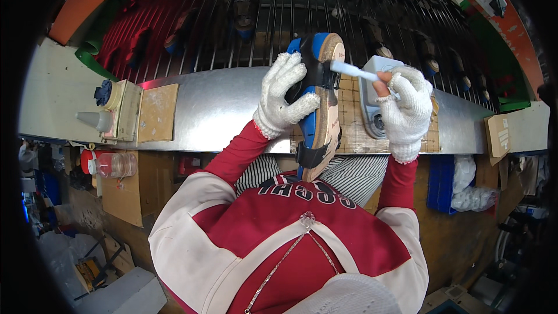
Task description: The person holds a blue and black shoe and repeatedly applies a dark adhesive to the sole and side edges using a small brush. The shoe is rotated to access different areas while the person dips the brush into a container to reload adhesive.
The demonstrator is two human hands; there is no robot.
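Note:
My left hand (282,102), in a white knit glove, is closed around a sandal (329,125) held on edge over the bench. The sandal has black straps, a tan sole and a corky edge, with a blue last inside it. Between the thumb and fingers of my gloved right hand (407,102), whose fingertips are bare, is a pale brush (353,70). Its tip overlaps the upper part of the sole; whether it touches cannot be told. Behind that hand stands a grey-white container (370,96), partly covered by it.
Under the sandal lies a gridded tan board (350,131) on the metal bench (209,104). Beyond, a rack of metal bars (279,23) carries several shoes, red-lit at left. Cardboard (158,112) lies at left; a blue bin (440,183) sits below the bench at right.

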